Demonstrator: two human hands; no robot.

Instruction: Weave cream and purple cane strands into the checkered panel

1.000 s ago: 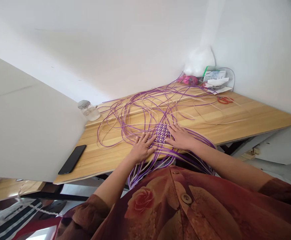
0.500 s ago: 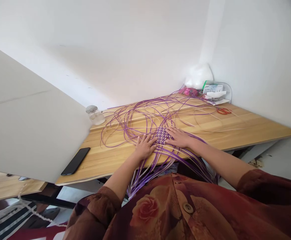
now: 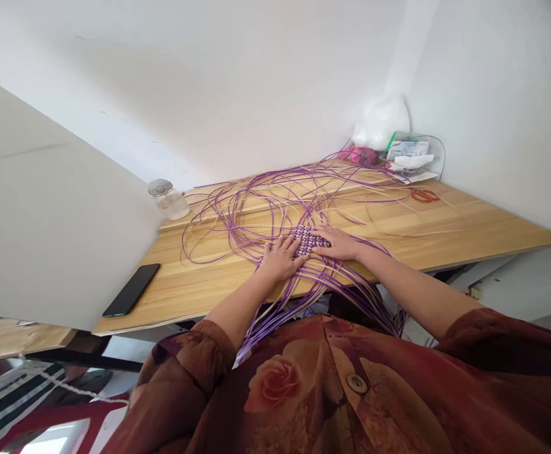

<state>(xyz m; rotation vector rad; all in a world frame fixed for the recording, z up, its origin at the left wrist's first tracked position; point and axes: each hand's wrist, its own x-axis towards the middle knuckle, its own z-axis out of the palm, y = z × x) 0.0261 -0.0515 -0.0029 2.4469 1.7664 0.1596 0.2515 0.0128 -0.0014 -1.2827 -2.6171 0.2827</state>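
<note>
Head view, center of frame: left hand (image 3: 282,257) and right hand (image 3: 339,244) lie palm down on the left and right sides of a purple-and-cream woven piece (image 3: 305,239), fingers spread and loose, not clenched. Loose strips (image 3: 255,331) run off it, looping over the wooden table (image 3: 181,287) toward upper center and hanging past the front edge, lower center. Phone (image 3: 131,290) center left, clear jar (image 3: 172,204) above it, red scissors (image 3: 425,195) right of center, white bag (image 3: 382,121) upper right.
</note>
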